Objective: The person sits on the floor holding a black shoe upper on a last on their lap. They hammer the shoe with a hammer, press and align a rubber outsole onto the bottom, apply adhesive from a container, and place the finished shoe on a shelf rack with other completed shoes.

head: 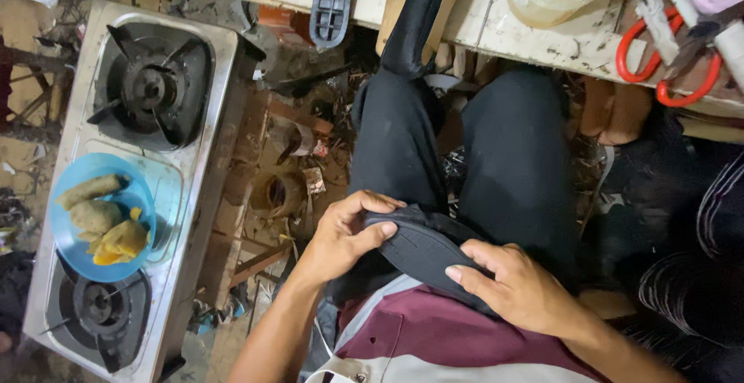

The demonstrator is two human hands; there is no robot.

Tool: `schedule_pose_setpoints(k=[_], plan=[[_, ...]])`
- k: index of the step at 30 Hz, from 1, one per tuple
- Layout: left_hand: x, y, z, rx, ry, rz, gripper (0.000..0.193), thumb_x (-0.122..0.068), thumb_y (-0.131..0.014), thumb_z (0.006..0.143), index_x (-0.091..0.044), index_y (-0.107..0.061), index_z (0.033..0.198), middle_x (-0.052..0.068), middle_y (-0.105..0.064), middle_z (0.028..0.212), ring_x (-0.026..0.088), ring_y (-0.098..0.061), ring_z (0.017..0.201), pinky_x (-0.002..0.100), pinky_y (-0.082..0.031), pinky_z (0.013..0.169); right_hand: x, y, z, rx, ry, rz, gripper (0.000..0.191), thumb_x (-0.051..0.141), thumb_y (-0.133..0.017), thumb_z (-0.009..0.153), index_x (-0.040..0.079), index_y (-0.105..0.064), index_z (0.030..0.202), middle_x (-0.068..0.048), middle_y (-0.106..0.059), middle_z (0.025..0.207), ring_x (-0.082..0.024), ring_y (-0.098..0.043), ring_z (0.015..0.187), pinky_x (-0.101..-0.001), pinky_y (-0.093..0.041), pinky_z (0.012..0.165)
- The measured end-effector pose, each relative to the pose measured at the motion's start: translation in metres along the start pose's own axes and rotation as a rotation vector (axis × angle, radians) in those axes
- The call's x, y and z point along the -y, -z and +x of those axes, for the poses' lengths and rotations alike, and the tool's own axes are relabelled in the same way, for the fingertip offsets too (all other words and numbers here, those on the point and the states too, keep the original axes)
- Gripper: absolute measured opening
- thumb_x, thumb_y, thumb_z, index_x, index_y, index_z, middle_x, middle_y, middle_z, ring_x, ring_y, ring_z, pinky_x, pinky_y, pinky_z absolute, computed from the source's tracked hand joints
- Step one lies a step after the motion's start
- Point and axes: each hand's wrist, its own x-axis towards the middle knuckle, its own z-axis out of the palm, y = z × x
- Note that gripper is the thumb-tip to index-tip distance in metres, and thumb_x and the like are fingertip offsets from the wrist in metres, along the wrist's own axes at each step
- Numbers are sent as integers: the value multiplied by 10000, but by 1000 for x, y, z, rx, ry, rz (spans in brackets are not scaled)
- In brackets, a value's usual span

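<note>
I am looking down at my lap, low in the centre of the frame, where both hands are grasping a black ridged shoe sole [422,247]. My left hand [345,232] is curling over the sole's left end, thumb pressing on top. My right hand [519,286] is lying on its right side, fingers spread flat; the sole's far end is disappearing beneath that hand.

At the left, a blue plate [66,247] is sitting on a two-burner gas stove [194,189], holding fried snacks [105,224], some brown and one yellow. At the top, a clear tub [535,7] of amber liquid is standing on a scuffed workbench [496,27], cut off by the frame's edge. Red-handled scissors [666,65] are lying at upper right, blades hidden under clutter. Another black sole [333,3] is hanging over the bench edge.
</note>
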Motion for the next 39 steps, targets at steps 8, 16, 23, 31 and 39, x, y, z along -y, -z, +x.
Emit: schedule_pose_setpoints(k=[8,16,23,31,39], plan=[[6,16,-6,13,-42,260,252,-58,-807,865,-5,-674,1073,129,-718,1200,184,-672,1097,312,-522,983,-8,-1,3,77,-57,-89,338,368,-704,837,58,-723,970,-170,-712,649,-264,-709,552,-388,-540,582],[9,12,4,29,-1,349,253,-115,-822,819,-5,-745,1035,96,-737,1101,195,-701,1011,315,-552,882,-34,-4,-5,-16,-120,-16,357,374,-717,826,52,-766,974,-89,-775,762,-192,-747,665,-340,-585,656],[6,8,9,97,-150,498,268,-155,-822,862,5,-687,1030,134,-758,1119,258,-746,1061,347,-561,931,-46,-7,-6,-119,-148,-56,379,402,-755,823,49,-764,959,-100,-803,791,-194,-749,695,-343,-588,664],[-19,-4,12,195,-40,769,389,-334,-810,835,-31,-725,1064,154,-768,1027,317,-751,945,375,-569,765,-41,-6,-3,-95,-154,-82,357,398,-741,821,69,-779,954,-97,-800,775,-202,-756,687,-339,-588,664],[-6,-6,3,52,68,647,301,-253,-802,828,-20,-759,1014,125,-795,1000,216,-781,804,327,-585,682,-36,1,-3,-118,-158,-6,295,309,-800,780,66,-787,946,-62,-831,814,-163,-787,729,-311,-601,699]])
